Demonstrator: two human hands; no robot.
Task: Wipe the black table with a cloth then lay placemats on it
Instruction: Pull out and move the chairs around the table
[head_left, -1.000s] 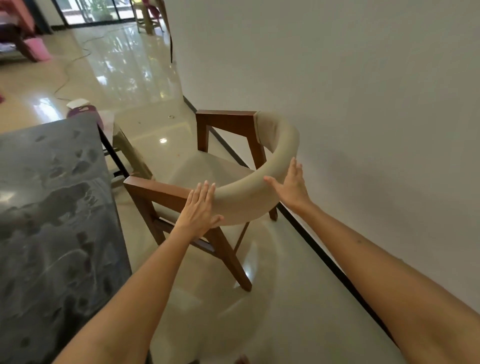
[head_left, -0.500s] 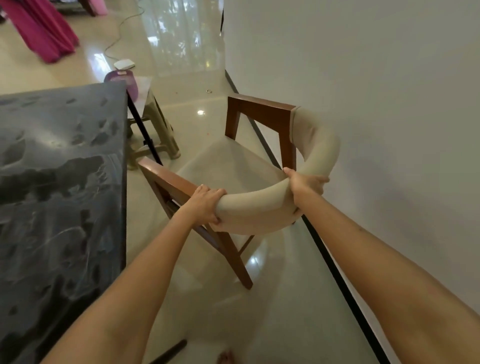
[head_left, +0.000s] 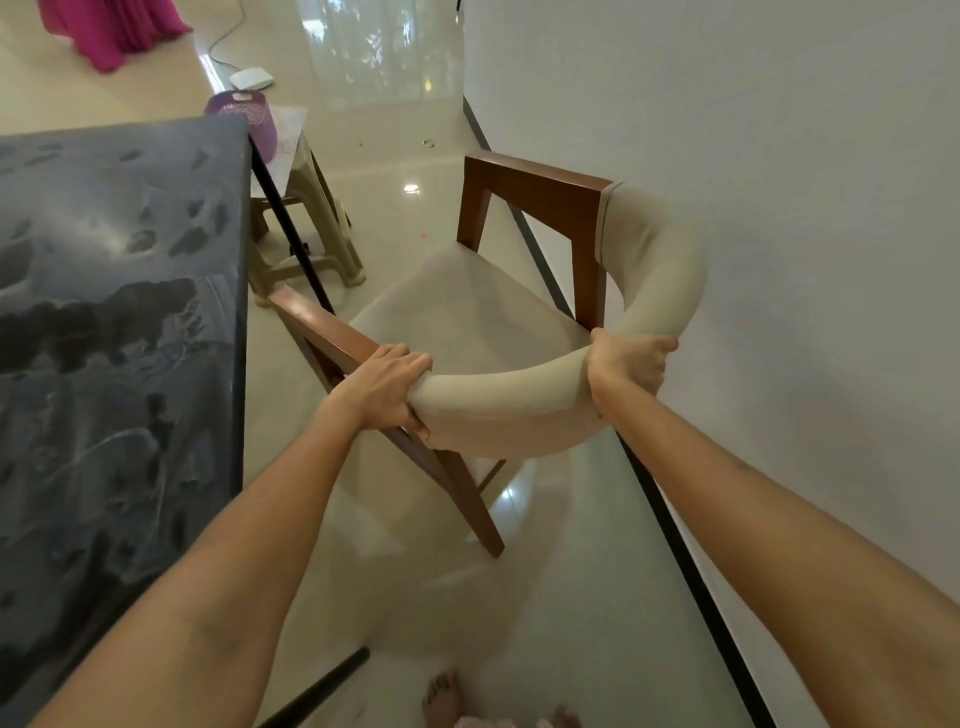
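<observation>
Bare toes (head_left: 441, 699) at the bottom edge. Left hand (head_left: 382, 387) and right hand (head_left: 628, 364) curled around the chair (head_left: 509, 400) backrest. Black surface (head_left: 114, 322) just left, smeared. Beyond, a stool (head_left: 306, 218) bearing a purple container (head_left: 244, 117).

A wooden chair (head_left: 524, 312) fills the gap between the black table (head_left: 119, 322) at left and the wall (head_left: 779, 208) at right; a plastic stool (head_left: 306, 228) stands beyond, beside the table's far corner; open floor (head_left: 395, 156) lies farther off.
</observation>
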